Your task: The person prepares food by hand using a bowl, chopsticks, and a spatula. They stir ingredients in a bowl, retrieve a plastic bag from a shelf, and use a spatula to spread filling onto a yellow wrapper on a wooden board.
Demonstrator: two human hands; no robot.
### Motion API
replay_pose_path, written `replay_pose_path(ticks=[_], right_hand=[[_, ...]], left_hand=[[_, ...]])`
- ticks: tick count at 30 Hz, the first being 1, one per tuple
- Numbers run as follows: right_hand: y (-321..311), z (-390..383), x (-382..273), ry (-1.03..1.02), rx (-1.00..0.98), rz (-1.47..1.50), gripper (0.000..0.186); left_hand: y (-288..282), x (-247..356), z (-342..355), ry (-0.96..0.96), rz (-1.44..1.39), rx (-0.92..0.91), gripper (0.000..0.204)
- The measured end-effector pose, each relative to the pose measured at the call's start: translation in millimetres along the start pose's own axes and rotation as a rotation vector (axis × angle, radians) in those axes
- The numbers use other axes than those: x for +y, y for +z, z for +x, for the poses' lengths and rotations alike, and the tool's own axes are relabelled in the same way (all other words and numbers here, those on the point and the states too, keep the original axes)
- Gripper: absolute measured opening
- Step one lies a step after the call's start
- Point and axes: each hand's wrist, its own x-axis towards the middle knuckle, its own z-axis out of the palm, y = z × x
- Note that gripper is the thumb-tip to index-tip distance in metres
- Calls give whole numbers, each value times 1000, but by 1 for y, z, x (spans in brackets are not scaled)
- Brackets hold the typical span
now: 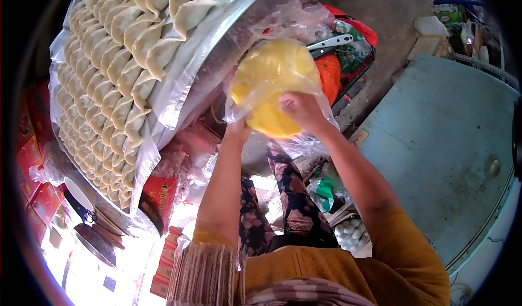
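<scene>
A round yellow object, like a basin or large lid, sits in a thin clear plastic bag in front of me. My left hand grips the bag and object at the lower left edge, its fingertips partly hidden by plastic. My right hand is closed on the bag's film over the object's right half, fingers curled. Just behind it are a metal-handled utensil and an orange bundle. Dumplings lie in rows on a plastic-covered tray to the left.
A pale blue flat top fills the right, with a shelf of goods behind it. Pans and red boxes lie at the lower left, a pack of white round items beside my legs.
</scene>
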Motion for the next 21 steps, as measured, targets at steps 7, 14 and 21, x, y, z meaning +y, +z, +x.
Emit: replay_pose_path(ticks=[7, 14, 21], right_hand=[[47, -14, -19, 28, -72, 9, 28], [40, -22, -23, 79, -124, 183, 21], [46, -19, -29, 14, -69, 93, 25]], left_hand=[[-3, 3, -8, -112, -102, -24, 46], [-17, 0, -7, -87, -110, 48, 55], [-14, 6, -12, -67, -224, -21, 57]])
